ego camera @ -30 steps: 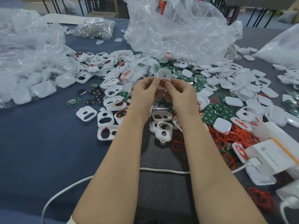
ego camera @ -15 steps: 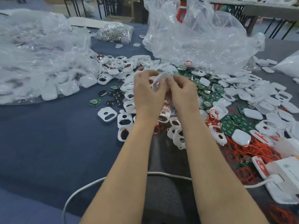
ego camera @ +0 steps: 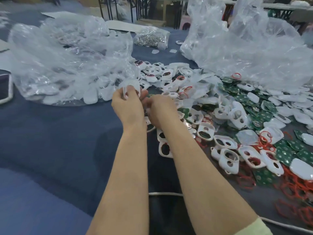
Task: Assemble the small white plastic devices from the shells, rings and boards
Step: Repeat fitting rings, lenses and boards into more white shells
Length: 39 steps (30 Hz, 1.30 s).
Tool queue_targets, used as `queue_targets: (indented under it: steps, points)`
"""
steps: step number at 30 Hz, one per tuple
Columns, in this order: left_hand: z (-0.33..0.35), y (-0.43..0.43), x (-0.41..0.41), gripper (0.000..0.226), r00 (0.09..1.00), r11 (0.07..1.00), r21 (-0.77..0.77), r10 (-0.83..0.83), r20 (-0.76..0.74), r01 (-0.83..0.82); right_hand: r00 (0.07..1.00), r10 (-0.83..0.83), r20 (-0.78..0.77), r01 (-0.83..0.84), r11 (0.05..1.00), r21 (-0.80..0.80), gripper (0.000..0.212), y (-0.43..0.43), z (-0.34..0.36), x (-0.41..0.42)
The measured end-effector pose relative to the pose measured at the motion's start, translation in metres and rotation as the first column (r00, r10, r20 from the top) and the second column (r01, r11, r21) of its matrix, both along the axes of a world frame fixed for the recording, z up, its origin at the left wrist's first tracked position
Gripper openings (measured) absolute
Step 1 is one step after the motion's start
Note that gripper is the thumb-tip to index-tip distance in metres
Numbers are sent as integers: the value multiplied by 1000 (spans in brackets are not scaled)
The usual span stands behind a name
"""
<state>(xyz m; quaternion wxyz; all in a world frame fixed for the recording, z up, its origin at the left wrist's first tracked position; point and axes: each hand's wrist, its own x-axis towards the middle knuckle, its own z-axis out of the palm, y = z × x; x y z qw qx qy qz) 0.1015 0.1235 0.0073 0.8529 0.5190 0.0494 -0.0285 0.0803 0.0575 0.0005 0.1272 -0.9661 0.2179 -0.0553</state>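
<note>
A: How much is finished?
B: Little, it is judged. One shell (ego camera: 131, 87) is gripped by the left hand (ego camera: 127, 106) above the surface (ego camera: 50, 141); the grip of the right hand (ego camera: 160, 111) cannot be told. Heaps of boards (ego camera: 286, 155) and rings (ego camera: 294, 185) are left.

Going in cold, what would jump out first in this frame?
At centre, the left hand pinches a white shell above the table, with the right hand close beside it. To their right sprawls a heap of shells, green boards and red rings. Crumpled clear bags bulk behind on both sides.
</note>
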Motion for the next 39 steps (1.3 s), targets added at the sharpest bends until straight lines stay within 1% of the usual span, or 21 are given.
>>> queue_targets:
  steps: [3, 6, 8, 9, 11, 13, 16, 19, 20, 21, 24, 26, 28, 30, 32, 34, 36, 37, 39]
  points:
    - [1, -1, 0, 21, 1000, 999, 29, 13, 8, -13, 999, -3, -35, 3, 1000, -15, 33, 5, -3, 3]
    - [1, -2, 0, 15, 1000, 998, 53, 27, 8, -27, 995, 3, -103, -8, 999, -49, 28, 6, 0, 6]
    - [2, -3, -1, 4, 1000, 998, 60, 18, 10, -18, 993, 2, -122, -3, 1000, -5, 25, 5, 2, 7]
    - [1, -3, -1, 7, 1000, 998, 66, 18, 14, -19, 994, 1, -111, 3, 999, 37, 24, 4, 2, 7]
    - [2, -5, -2, 14, 1000, 997, 75, 12, 25, -14, 999, -35, -9, 36, 988, 148, 21, -1, 4, 3]
    - [2, -8, -4, 13, 999, 997, 77, -2, 49, -2, 979, -108, 173, 57, 960, 275, 19, -11, 12, -5]
    - [4, -16, -8, 23, 994, 990, 125, -73, 83, 63, 882, -229, 413, 33, 902, 431, 20, -31, 27, -29]
    - [7, -30, -20, 27, 974, 959, 214, -208, 87, 186, 736, -387, 556, 1, 821, 570, 8, -51, 33, -55]
    - [8, -36, -25, 27, 959, 937, 264, -263, 101, 229, 686, -436, 582, 5, 804, 595, 7, -57, 33, -64]
    - [8, -42, -30, 25, 939, 910, 318, -320, 126, 267, 646, -475, 598, 17, 791, 611, 10, -63, 33, -74]
    - [10, -60, -50, 22, 857, 832, 452, -459, 235, 321, 570, -567, 594, 30, 737, 675, 15, -78, 30, -100]
    - [9, -72, -61, 27, 788, 771, 548, -542, 293, 326, 519, -623, 584, 10, 688, 725, 12, -86, 28, -115]
    - [7, -82, -71, 36, 728, 712, 600, -620, 294, 364, 485, -654, 580, -18, 656, 755, 6, -92, 24, -126]
    - [2, -89, -79, 46, 685, 681, 587, -676, 271, 439, 480, -631, 610, -35, 681, 732, 5, -95, 19, -135]
    - [-7, -91, -87, 50, 669, 666, 571, -699, 253, 480, 484, -590, 646, -27, 728, 685, 14, -97, 14, -141]
    - [-14, -93, -89, 41, 687, 664, 601, -684, 247, 445, 495, -559, 665, 21, 773, 634, 19, -98, 9, -144]
    - [-18, -96, -88, 24, 708, 664, 634, -661, 251, 396, 531, -517, 671, 61, 813, 579, 13, -98, 7, -144]
    - [-18, -96, -89, 19, 711, 671, 626, -656, 252, 397, 556, -494, 668, 66, 828, 557, 9, -98, 6, -144]
    - [-16, -96, -91, 20, 710, 681, 626, -649, 275, 380, 593, -457, 663, 75, 851, 519, 11, -96, 6, -144]
